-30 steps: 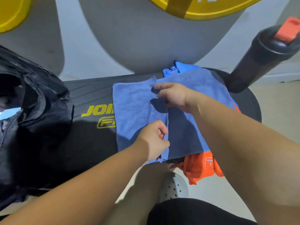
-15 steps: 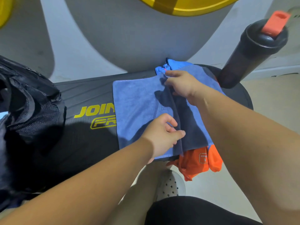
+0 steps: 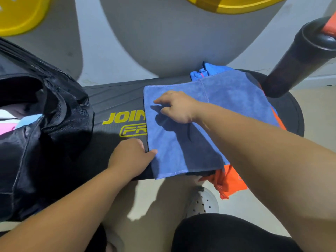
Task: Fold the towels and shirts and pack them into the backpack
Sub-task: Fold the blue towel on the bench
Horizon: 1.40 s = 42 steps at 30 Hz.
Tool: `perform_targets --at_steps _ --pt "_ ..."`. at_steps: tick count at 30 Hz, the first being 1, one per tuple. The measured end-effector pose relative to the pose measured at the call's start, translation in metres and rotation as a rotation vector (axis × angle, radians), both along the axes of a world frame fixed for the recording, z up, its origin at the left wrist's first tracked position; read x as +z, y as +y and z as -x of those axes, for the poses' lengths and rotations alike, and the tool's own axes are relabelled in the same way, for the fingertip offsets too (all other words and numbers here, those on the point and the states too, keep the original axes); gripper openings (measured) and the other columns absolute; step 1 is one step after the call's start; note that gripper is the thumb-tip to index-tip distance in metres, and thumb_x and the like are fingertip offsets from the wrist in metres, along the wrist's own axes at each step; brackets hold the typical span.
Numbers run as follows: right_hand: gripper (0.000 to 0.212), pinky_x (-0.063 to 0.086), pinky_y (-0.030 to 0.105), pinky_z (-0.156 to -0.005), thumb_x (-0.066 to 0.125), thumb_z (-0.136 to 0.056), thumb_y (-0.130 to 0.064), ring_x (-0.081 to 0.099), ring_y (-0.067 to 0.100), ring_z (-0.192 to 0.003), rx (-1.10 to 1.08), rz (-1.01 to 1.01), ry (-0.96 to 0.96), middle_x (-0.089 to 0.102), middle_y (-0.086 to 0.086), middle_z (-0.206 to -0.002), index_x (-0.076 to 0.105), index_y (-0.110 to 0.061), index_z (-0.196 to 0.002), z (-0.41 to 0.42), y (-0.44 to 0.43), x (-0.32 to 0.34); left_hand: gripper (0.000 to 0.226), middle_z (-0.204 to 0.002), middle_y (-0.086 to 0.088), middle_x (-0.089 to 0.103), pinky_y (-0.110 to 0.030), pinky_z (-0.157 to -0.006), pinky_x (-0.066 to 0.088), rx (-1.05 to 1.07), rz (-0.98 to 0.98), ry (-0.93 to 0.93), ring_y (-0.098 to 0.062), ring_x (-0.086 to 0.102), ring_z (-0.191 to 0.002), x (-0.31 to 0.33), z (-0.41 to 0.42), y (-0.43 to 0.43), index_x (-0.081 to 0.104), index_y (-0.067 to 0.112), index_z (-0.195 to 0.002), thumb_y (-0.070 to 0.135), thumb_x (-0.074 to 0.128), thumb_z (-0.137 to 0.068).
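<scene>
**Holding blue towel (image 3: 181, 144) flat on bench pad (image 3: 116, 98) w/ both hands**

Blue towel is lying folded over on the black bench pad, approx. mid-frame, w/ its near edge overhanging the pad's front a little. L hand (image 3: 131, 155) is pinching the towel's left edge near the front corner: thumb is on top of the cloth, other fingers are tucked at the edge. R hand (image 3: 177, 108) is resting on the towel's far-left part, index finger reaching twd the left edge, other fingers bent. Can't tell whether it's pinching cloth or only pressing.

A stitched seam is running front-to-back across the towel's far right part. Towel is covering an orange garment (image 3: 230, 180), which is hanging off the pad's front at right. A brighter blue garment (image 3: 209, 70) is poking out behind the towel's far edge.

Backpack (image 3: 45, 124) is sitting at the pad's left end, apart from the towel, mouth gaping open, w/ pink item (image 3: 6, 127) & sth pale blue showing inside. Yellow lettering (image 3: 125, 117) on the pad is showing btwn backpack & towel, partly running under the towel.

Black shaker bottle (image 3: 294, 60) w/ orange cap (image 3: 330, 28) is standing at the pad's far right end. White perforated shoe (image 3: 203, 202) is showing on the floor below the pad.
</scene>
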State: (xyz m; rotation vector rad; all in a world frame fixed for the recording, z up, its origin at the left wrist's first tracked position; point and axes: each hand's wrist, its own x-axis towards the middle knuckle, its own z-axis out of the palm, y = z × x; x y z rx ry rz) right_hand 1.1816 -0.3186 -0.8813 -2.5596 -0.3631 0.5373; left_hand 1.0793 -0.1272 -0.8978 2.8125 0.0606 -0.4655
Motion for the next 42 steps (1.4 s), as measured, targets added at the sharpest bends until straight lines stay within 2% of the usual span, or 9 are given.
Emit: perform_targets --at_steps 3,7,15,20,25,30,33,36,42 --pt "0.044 0.03 0.054 -0.112 0.043 -0.096 -0.035 0.035 0.031 -0.136 0.096 0.083 0.022 0.041 -0.006 -0.151 0.05 -0.045 -0.139 0.004 0.027 -0.002 0.051 -0.059 0.0 0.062 -0.031 -0.055 0.046 -0.02 0.006 0.084 -0.019 0.061 -0.064 -0.002 0.009 0.002 0.061 0.012 -0.061 0.059 0.072 -0.076" --pt "0.042 0.026 0.056 -0.109 0.033 -0.101 -0.047 0.025 0.037 -0.138 0.179 0.294 0.081 0.027 0.0 -0.157 0.043 -0.05 -0.141 0.01 0.045 -0.002 0.036 -0.07 0.004 0.066 -0.032 -0.065 0.051 0.011 0.103 0.112 -0.018 0.063 -0.074 -0.006 0.009 -0.001 0.064 0.015 -0.064 0.047 0.076 -0.079" --pt "0.054 0.032 0.053 -0.104 0.031 -0.102 -0.052 0.031 0.036 -0.133 0.115 0.346 0.056 0.033 0.007 -0.149 0.05 -0.017 -0.138 0.005 0.07 -0.002 0.021 -0.064 0.007 0.061 -0.024 -0.055 0.038 0.087 0.223 0.155 -0.016 0.058 -0.067 -0.007 0.001 0.019 0.063 0.017 -0.062 0.025 0.077 -0.076" --pt "0.057 0.032 0.05 -0.111 0.037 -0.101 -0.053 0.029 0.033 -0.141 0.076 0.088 0.055 0.027 0.005 -0.155 0.041 -0.016 -0.146 0.004 0.101 0.001 0.015 -0.093 -0.007 0.068 -0.031 -0.063 0.044 -0.128 -0.195 0.046 -0.03 0.065 -0.088 0.01 -0.011 0.051 0.056 0.015 -0.075 0.028 0.063 -0.077" --pt "0.064 0.008 0.032 -0.121 0.04 -0.105 -0.042 0.004 0.015 -0.153 0.158 -0.147 0.139 0.001 -0.003 -0.167 0.012 -0.022 -0.16 0.005 0.127 0.008 0.015 -0.1 -0.001 0.067 -0.029 -0.064 0.042 -0.257 -0.542 -0.015 -0.026 0.067 -0.092 0.025 -0.012 0.076 0.065 0.021 -0.098 0.019 0.055 -0.087" --pt "0.053 0.015 0.03 -0.119 0.041 -0.105 -0.039 0.017 0.019 -0.151 0.063 -0.12 0.074 0.019 0.005 -0.164 0.033 -0.02 -0.154 -0.004 0.105 0.004 0.013 -0.095 -0.002 0.064 -0.031 -0.064 0.038 -0.327 -0.384 -0.074 -0.028 0.063 -0.089 0.023 -0.008 0.065 0.046 0.023 -0.081 0.029 0.056 -0.089" --pt "0.05 0.027 0.038 -0.117 0.043 -0.1 -0.045 0.034 0.03 -0.14 -0.094 -0.031 -0.037 0.043 0.01 -0.147 0.051 -0.02 -0.142 -0.015 0.068 -0.003 0.023 -0.089 0.001 0.059 -0.032 -0.066 0.038 -0.37 -0.094 -0.073 -0.027 0.058 -0.087 0.015 0.001 0.039 0.046 0.022 -0.082 0.037 0.063 -0.088" --pt "0.05 0.032 0.045 -0.113 0.046 -0.095 -0.05 0.038 0.033 -0.132 -0.224 0.074 -0.054 0.044 0.009 -0.141 0.054 -0.026 -0.139 -0.016 0.023 -0.007 0.03 -0.085 0.007 0.055 -0.033 -0.071 0.043 -0.488 0.161 -0.006 -0.02 0.055 -0.084 0.004 0.012 0.01 0.05 0.023 -0.084 0.044 0.071 -0.083" --pt "0.05 0.031 0.049 -0.112 0.048 -0.092 -0.057 0.032 0.03 -0.14 -0.163 0.207 0.013 0.038 -0.007 -0.152 0.049 -0.04 -0.139 0.003 -0.02 -0.012 0.049 -0.094 0.013 0.048 -0.031 -0.076 0.046 -0.557 0.133 0.107 -0.014 0.053 -0.085 -0.012 0.022 -0.022 0.054 0.029 -0.095 0.06 0.08 -0.066"
